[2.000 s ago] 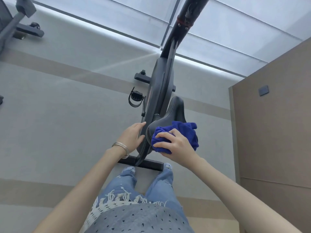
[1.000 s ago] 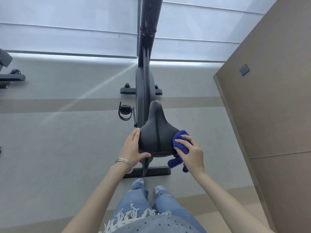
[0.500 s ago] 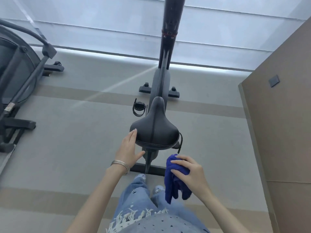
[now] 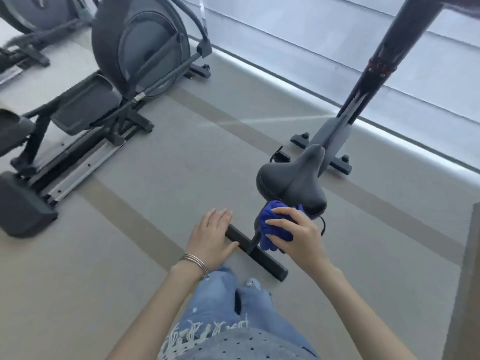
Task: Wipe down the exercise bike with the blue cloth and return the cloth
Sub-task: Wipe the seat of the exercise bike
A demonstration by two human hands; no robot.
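The exercise bike stands in front of me, its black saddle (image 4: pixel 292 181) at centre right and its dark frame post (image 4: pixel 374 74) rising to the upper right. My right hand (image 4: pixel 298 235) grips the bunched blue cloth (image 4: pixel 272 227) and presses it against the seat post just under the rear of the saddle. My left hand (image 4: pixel 211 239) hovers flat with fingers apart, left of the post and above the rear floor bar (image 4: pixel 255 252), holding nothing. The seat post is mostly hidden by the cloth.
An elliptical trainer (image 4: pixel 109 81) stands on the grey floor at the left, its foot (image 4: pixel 20 206) near the left edge. Frosted window panels (image 4: pixel 311 35) run along the back. A brown wall edge (image 4: pixel 467 281) is at the right. My jeans (image 4: pixel 228 307) are below.
My left hand has come off the saddle's side and now hovers lower. My right hand has lifted the cloth from beside my legs up to the post under the saddle. The view swung left.
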